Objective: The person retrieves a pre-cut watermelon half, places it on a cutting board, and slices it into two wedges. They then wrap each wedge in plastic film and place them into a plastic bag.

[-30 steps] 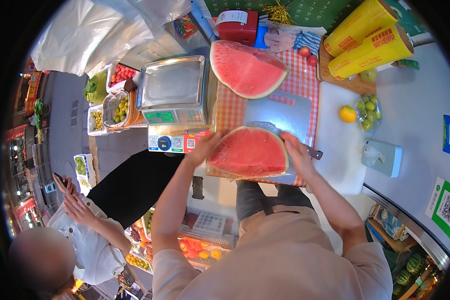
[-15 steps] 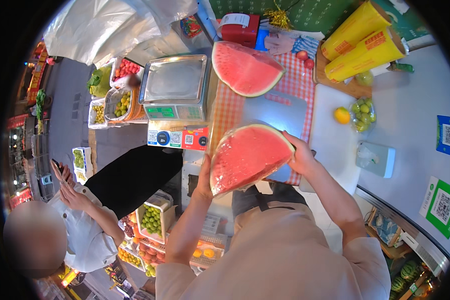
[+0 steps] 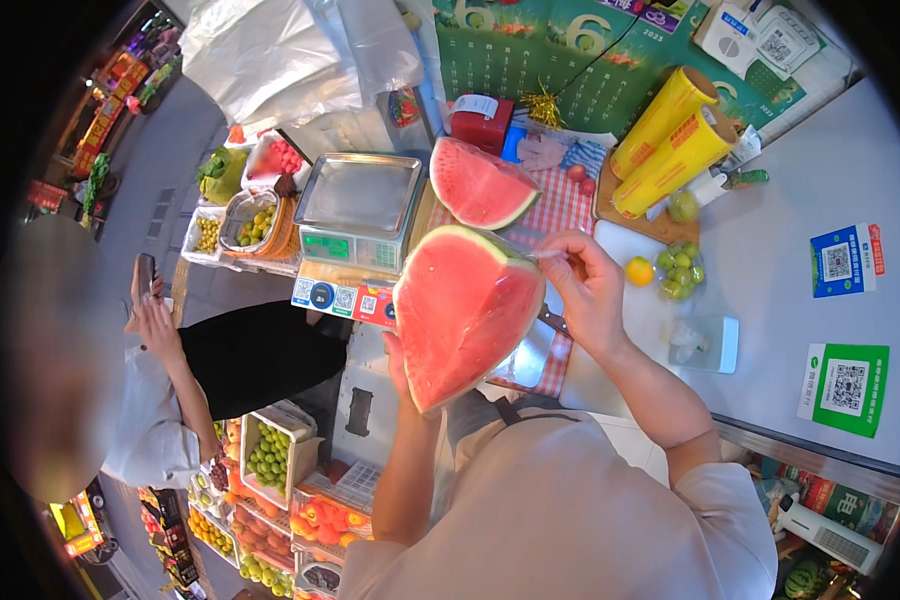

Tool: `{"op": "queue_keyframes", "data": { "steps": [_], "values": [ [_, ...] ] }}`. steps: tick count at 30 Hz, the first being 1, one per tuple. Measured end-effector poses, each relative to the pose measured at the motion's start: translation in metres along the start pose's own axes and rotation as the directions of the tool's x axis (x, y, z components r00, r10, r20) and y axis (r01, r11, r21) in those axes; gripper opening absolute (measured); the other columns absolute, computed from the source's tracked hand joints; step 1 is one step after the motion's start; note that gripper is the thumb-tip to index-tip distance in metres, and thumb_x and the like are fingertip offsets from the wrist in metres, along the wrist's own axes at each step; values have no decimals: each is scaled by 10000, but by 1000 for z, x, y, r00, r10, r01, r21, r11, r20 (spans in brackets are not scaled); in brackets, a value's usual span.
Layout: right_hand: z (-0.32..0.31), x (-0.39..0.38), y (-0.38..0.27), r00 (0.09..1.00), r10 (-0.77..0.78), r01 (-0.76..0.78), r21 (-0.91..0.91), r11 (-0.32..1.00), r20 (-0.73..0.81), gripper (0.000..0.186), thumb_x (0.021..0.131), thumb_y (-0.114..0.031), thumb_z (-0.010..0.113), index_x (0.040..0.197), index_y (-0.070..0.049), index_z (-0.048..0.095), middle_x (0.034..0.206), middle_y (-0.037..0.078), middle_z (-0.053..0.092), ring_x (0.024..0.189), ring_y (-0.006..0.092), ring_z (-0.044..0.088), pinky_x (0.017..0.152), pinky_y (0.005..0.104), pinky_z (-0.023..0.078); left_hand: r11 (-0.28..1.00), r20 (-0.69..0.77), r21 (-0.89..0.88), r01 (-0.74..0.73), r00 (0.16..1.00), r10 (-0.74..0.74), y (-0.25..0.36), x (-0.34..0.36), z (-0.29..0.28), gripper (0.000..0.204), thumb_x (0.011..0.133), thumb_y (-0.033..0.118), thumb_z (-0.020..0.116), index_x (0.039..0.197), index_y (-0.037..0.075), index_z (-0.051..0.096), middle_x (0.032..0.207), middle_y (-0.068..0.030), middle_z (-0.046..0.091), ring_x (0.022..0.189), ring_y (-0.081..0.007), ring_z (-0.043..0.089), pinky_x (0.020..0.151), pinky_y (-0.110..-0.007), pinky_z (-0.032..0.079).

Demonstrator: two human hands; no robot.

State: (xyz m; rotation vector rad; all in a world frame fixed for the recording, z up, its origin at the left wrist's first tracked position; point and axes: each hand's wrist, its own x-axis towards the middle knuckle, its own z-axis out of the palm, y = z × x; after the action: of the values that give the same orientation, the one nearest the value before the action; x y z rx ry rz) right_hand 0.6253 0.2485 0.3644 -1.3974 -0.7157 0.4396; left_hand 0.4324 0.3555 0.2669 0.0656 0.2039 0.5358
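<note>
One melon piece (image 3: 460,310) was held in the air in front of the person's body, with its red cut face turned toward the camera and its narrow end pointing down. The left hand (image 3: 400,368) carried it at the lower left edge; the thumb side of this grip was in sight against the piece, while the other fingers were hidden behind it. The right hand (image 3: 592,290) was at the upper right edge, and its grip was pinching a bit of clear film (image 3: 548,256) between thumb and finger. As I judged it, the covering of this piece was well advanced, because a shine lay on the red face and on the rind side. The end in the pinch was not yet laid flat, so some smoothing seemed to be left; the back was hidden, and I could not tell if it was closed. The second piece (image 3: 480,185) lay beyond on the checked cloth (image 3: 565,207), just beside the scale (image 3: 360,195); whether it had any covering was not clear. A knife (image 3: 553,320) and a board (image 3: 523,362), both partly hidden by the held piece, were untouched. Two yellow rolls (image 3: 675,165) lay side by side, well apart from the hands.
</note>
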Motion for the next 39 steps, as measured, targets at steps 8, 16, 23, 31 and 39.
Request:
{"op": "queue_keyframes", "data": {
  "steps": [8, 16, 23, 31, 39],
  "values": [
    [-10, 9, -44, 906, 370, -421, 529, 737, 206, 146, 923, -179, 566, 879, -40, 565, 649, -20, 482, 476, 53, 392, 431, 212, 315, 990, 29, 3, -138, 990, 138, -34, -24, 10, 753, 904, 615, 349, 1437, 93, 252, 1455, -145, 312, 1275, -356, 394, 1031, -528, 373],
    [-32, 3, -18, 777, 564, -630, 350, 694, 280, 177, 888, -200, 624, 843, -30, 604, 663, -30, 563, 498, 19, 462, 409, 179, 319, 993, 88, -85, -76, 993, 83, -60, -43, 32, 665, 932, 549, 365, 1400, 77, 328, 1379, -168, 425, 1219, -347, 464, 1014, -508, 396],
    [-64, -5, 0, 977, 171, -148, -173, 974, 127, 439, 896, -326, 595, 1191, -4, 545, 1090, 59, 614, 985, 138, 573, 849, 277, 434, 987, 0, -140, -77, 997, 78, -74, -55, 8, 649, 930, 524, 400, 1397, 78, 331, 1411, -157, 389, 1241, -339, 445, 1024, -514, 379],
    [-52, -7, -15, 784, 194, -109, -178, 978, 590, 658, 871, -455, 571, 1321, 12, 456, 1341, 132, 471, 1254, 212, 425, 1043, 321, 308, 999, -70, -45, 11, 997, -14, -73, -51, -14, 711, 921, 562, 362, 1418, 60, 282, 1418, -178, 365, 1253, -358, 429, 1031, -515, 372],
    [-54, -10, 26, 737, 398, -497, 41, 867, 546, 614, 869, -360, 609, 1340, -4, 438, 1259, 102, 541, 1123, 168, 527, 966, 293, 400, 997, -76, -27, 68, 995, -70, -57, -49, -14, 701, 919, 546, 385, 1412, 57, 290, 1405, -180, 382, 1246, -363, 436, 1027, -524, 373]
  ]
}}
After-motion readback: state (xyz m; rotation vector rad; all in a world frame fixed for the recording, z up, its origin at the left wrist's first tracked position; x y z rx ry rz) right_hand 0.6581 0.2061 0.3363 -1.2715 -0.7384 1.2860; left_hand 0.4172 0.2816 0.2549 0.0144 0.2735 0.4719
